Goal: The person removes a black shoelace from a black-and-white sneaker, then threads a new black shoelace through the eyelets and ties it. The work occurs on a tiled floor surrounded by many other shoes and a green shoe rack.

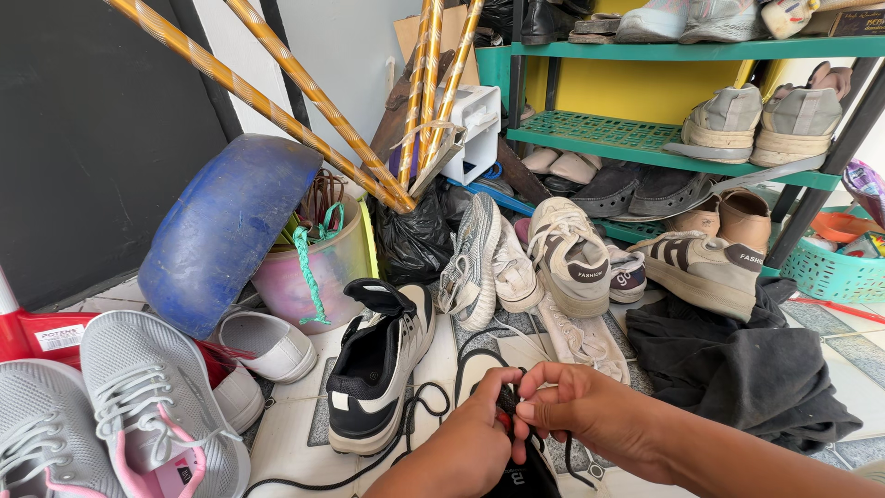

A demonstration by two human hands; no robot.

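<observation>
- My left hand (479, 406) and right hand (576, 406) meet low in the view, fingertips pinched together over a black shoe (516, 475) that sits right under them at the bottom edge.
- Both hands are closed tight on its black shoelace (433, 401): the right thumb and forefinger nip the lace from above, the left fingers curl round it from the side. I hold it this close so the thin cord stays taut.
- The slack of the lace loops away over the floor tiles (295, 433) to my left, and part of it runs off toward the bottom edge.
- Just beside my left hand stands a black-and-white sneaker (378, 369), upright, tongue pulled up and no lace showing in its eyelets.
- Farther left lie a pair of grey sneakers with pink trim (138, 406) and a white slip-on shoe (272, 343), pushed aside near a red dustpan (37, 337).
- Behind these, a blue tub (221, 231) leans tilted against a pink bucket (318, 267), with gold-striped broom handles (304, 92) propped across both.
- A heap of grey and white sneakers (544, 258) spills at the foot of a green shoe rack (636, 138), whose shelves hold more pairs.
- To my right a black cloth (737, 369) lies crumpled on the floor, well apart from my hands.
</observation>
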